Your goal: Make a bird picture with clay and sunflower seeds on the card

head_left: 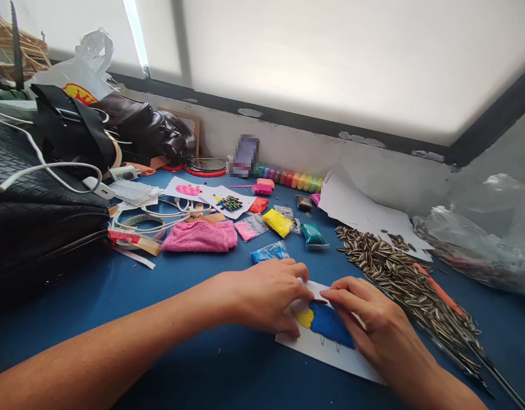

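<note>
A white paper [326, 356] lies on the blue table, bearing a drawing with a yellow clay patch [305, 318] and a larger blue clay patch [333, 326] beside it. Thin pencil lines show below the blue. Curled over the paper's left side, my left hand [269, 293] holds it with thumb and fingers. A thin dark piece [319, 301] lies at the upper edge of the blue clay, between the fingertips of both hands; its kind is too small to tell. My right hand [369, 316] pinches at that piece, covering the right part of the blue clay.
A heap of striped sunflower seeds [390, 262] lies right of the paper. Behind it are clay packets, including yellow [278, 222], teal [314, 234] and blue [269, 253]. A pink cloth [200, 236], cables and a black bag [44, 228] stand left; white sheets [360, 208] lie behind the seeds.
</note>
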Available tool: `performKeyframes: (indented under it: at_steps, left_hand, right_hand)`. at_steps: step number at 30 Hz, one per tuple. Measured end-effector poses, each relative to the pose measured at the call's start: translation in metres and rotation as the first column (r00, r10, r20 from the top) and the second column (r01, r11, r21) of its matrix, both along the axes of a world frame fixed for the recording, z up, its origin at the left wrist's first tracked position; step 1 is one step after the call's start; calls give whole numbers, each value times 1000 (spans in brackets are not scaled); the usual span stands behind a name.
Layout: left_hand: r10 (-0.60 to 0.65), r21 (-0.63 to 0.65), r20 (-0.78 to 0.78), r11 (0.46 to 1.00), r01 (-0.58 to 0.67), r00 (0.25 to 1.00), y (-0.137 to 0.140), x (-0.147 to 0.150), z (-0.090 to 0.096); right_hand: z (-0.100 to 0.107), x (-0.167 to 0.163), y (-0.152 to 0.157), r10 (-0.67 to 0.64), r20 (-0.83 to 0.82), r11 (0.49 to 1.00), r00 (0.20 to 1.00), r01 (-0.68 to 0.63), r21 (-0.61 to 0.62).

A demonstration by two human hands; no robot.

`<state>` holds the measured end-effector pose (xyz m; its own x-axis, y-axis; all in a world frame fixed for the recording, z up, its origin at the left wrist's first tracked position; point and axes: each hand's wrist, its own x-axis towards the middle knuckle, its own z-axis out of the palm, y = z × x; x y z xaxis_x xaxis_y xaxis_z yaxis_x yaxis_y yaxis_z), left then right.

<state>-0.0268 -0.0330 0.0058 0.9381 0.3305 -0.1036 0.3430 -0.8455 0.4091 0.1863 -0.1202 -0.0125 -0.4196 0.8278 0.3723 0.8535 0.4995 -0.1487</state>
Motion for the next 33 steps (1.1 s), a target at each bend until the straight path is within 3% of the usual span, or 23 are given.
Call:
performKeyframes:
  at_steps: [4, 7, 11, 21, 33]
  left_hand:
    - [-8, -6, 7, 1000, 8, 1000, 1, 0, 0]
    - [-4, -15, -2, 1000, 4, 1000, 2, -1, 2]
    - [3, -47, -22, 999, -4, 1000, 2, -2, 5]
    - [-8, -28, -12, 1000, 8, 1000, 1, -2, 2]
    - [-17, 2, -22, 1000, 17, 1000, 3, -1, 2]
  right_hand:
    - [5, 22, 4, -158, 24, 985, 987, 156, 74]
    - [8, 52, 10, -336, 73, 930, 939, 319, 181]
    - [4, 86, 18, -448, 73, 878, 891, 423, 224]
    - [-14, 87, 26, -395, 128, 918, 910, 386, 92]
    - [-6, 75, 26, -351, 88, 936, 932, 350, 29]
